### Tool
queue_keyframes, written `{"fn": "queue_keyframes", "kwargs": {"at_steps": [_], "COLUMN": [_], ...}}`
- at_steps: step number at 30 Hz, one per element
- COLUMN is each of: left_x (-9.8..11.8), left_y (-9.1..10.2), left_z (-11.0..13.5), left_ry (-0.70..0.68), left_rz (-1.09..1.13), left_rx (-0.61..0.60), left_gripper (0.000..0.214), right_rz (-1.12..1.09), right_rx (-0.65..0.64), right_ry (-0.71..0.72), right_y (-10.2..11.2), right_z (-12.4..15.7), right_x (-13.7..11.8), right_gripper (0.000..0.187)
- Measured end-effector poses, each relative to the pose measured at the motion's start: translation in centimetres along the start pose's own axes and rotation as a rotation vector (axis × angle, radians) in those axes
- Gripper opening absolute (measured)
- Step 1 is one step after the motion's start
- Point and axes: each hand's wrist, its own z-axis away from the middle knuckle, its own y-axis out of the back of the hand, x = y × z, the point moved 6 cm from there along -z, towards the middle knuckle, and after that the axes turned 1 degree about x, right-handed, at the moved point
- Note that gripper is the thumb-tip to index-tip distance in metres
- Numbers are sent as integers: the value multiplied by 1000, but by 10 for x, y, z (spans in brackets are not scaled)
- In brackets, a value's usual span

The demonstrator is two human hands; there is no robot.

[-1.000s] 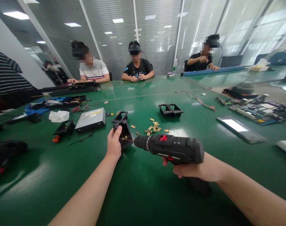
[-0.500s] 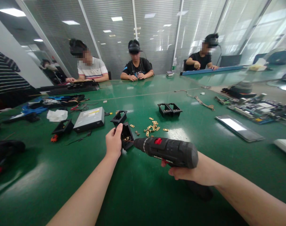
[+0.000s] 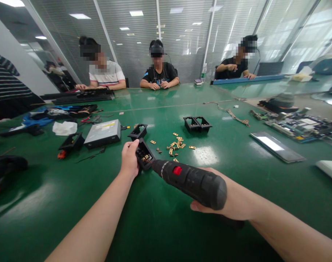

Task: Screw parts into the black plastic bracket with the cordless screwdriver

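Observation:
My left hand [image 3: 130, 158] grips a black plastic housing [image 3: 144, 154] by its left side, tilted so its hollow inside shows. Brass-coloured pieces lie within it. My right hand [image 3: 217, 196] is wrapped around the handle of a black cordless drill [image 3: 191, 182] with a red switch on top. The drill's nose points left at the housing's right edge; its bit tip is hidden. Just behind the held housing stands another black housing [image 3: 138, 131]. Small brass plates [image 3: 179, 139] and screws [image 3: 158, 150] lie scattered to the right.
A joined pair of black housings [image 3: 197, 124] stands farther back. On the left are a silver disc drive [image 3: 103, 134], crumpled tissue [image 3: 64, 128] and another housing [image 3: 71, 142]. To the right lie a phone [image 3: 277, 146] and circuit boards [image 3: 299, 125]. Three people sit across the green table [image 3: 160, 218].
The housing has shifted slightly left and tipped, so more of its inside shows. My right hand has turned the drill, its rear end now lower and its top facing me more.

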Motion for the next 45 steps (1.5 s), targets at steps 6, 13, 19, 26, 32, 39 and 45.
{"fn": "queue_keyframes", "kwargs": {"at_steps": [6,13,19,26,32,39,45], "left_x": [-4,-5,-10,-12,-8,-2,-3], "left_y": [-1,-7,-5,-6,-8,-9,-7], "left_z": [-2,4,-1,-3,0,1,0], "left_ry": [41,91,108,141,111,19,13], "left_rz": [10,21,65,87,55,-77,-104], "left_rx": [15,-61,-18,-62,-60,-136,-118], "left_gripper": [37,42,40,38,37,39,40], "right_rz": [43,-18,-109,-302,-279,-565,-606], "right_rx": [-111,-236,-152,-108,-212,-404,-450], "right_ry": [-55,-77,-118,-223,-150,-318,-362], "right_y": [2,-1,-1,-16,-14,-30,-38], "right_z": [-5,-7,-5,-1,-3,2,5], "right_x": [2,6,18,24,19,38,35], "right_gripper": [40,54,54,68,67,62,65]}}
